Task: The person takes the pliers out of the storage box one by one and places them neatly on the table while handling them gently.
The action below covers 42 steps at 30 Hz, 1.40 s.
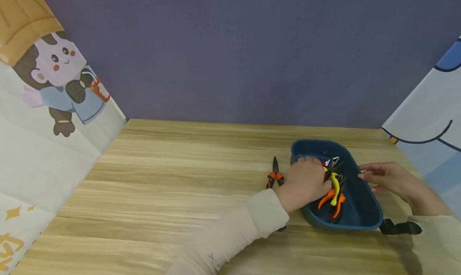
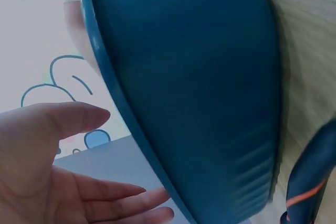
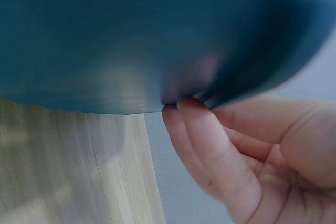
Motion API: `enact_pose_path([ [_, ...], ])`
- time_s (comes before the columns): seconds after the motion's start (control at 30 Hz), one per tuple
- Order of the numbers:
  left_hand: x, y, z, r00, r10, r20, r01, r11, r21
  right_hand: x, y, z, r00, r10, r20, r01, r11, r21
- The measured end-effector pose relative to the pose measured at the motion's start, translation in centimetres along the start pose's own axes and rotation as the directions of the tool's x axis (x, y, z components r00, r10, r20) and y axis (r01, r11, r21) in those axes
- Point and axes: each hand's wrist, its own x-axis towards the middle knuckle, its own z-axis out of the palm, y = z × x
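Note:
A dark blue plastic basin (image 1: pixel 363 203) stands on the wooden table, holding several pliers with orange handles (image 1: pixel 338 207), yellow handles (image 1: pixel 335 187) and red parts. My left hand (image 1: pixel 304 183) is over the basin's left rim; in the left wrist view its thumb and fingers (image 2: pixel 131 203) are spread apart with nothing between them. At the opposite rim, my right hand (image 1: pixel 392 183) pinches the edge, its fingertips (image 3: pixel 197 124) against the outer wall. The rim hides the thumb's tip in the right wrist view. Black-and-orange pliers (image 1: pixel 275 173) lie left of the basin, partly hidden by my left hand.
A black curved object (image 1: pixel 399 227) lies by the basin's near right corner. Bare wooden tabletop (image 1: pixel 162 187) stretches to the left. A dark purple-grey panel (image 1: pixel 230 59) borders the back, and printed sheets (image 1: pixel 54 155) stand at both sides.

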Motion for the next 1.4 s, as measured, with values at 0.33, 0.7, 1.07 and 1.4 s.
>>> enact_pose_path([
  [0.33, 0.8, 1.6, 0.4, 0.997, -0.02, 0.069, 0.02, 1.0, 0.0, -0.1, 0.0, 0.1, 1.0, 0.014, -0.01, -0.014, 1.0, -0.008],
  [0.7, 1.6, 3.2, 1.6, 0.982, -0.103, 0.157, 0.106, 0.994, -0.012, -0.1, 0.1, 0.0, 1.0, 0.001, -0.006, -0.001, 1.0, 0.002],
  [1.07, 2.1, 4.1, 2.4, 0.981, -0.075, 0.18, 0.067, 0.997, 0.049, -0.2, -0.1, 0.2, 1.0, -0.019, -0.019, 0.019, 1.0, -0.017],
  [1.4, 2.5, 4.4, 2.6, 0.975, -0.081, 0.207, 0.071, 0.996, 0.052, -0.2, -0.1, 0.2, 1.0, -0.002, -0.02, 0.002, 1.0, -0.005],
])
